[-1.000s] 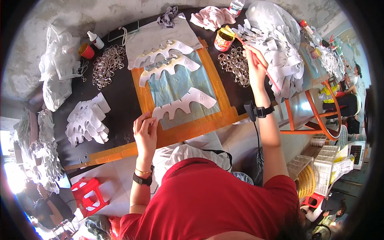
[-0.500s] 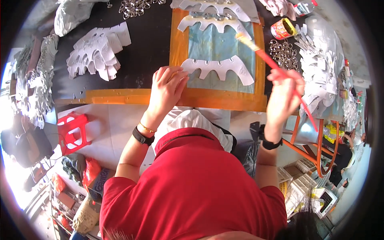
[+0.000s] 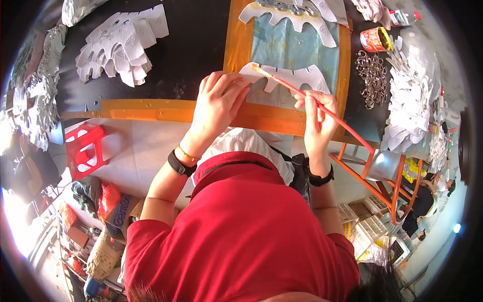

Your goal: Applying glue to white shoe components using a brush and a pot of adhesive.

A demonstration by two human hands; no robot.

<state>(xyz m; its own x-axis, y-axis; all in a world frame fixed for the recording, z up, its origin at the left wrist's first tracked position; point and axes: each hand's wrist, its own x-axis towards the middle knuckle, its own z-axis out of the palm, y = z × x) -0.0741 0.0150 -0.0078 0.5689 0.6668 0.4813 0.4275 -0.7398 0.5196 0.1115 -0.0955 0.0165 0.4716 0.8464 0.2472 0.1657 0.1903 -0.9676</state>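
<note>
Comparing with the view half a second back, the brush [image 3: 307, 103] has swung down: then the right hand held it raised off toward the can, and now its bristle tip rests on the near cutout, so the pictures suggest brushing of this piece is under way.

Going left to right: at about 10 o'clock on the black worktop [image 3: 196, 50] lies a fanned stack of white scalloped cutouts [image 3: 121, 43]. Below it, off the worktop edge, stands a red stool [image 3: 85, 151] on the floor. Near the centre, the left hand [image 3: 219, 103] lies flat with fingers spread, pressing down the left end of the near white cutout [image 3: 297, 80], which rests on the pale blue sheet [image 3: 297, 48] framed by an orange board [image 3: 236, 45]. The hand is not clenched; it pins rather than grips.

At about 1 o'clock from that hand, the right hand [image 3: 319, 118] pinches the brush handle between thumb and fingers. The brush's long axis runs diagonally, tip pointing toward 10 o'clock and touching the cutout's upper left edge, red handle trailing toward 4 o'clock past the wrist. The cutout's own long axis runs roughly 9 to 3 o'clock, its scallops facing the person.

Further right sit a red and yellow can [image 3: 375, 39], a heap of metal rings [image 3: 372, 75], and more white cutouts [image 3: 412, 100] piled at 3 o'clock.
</note>
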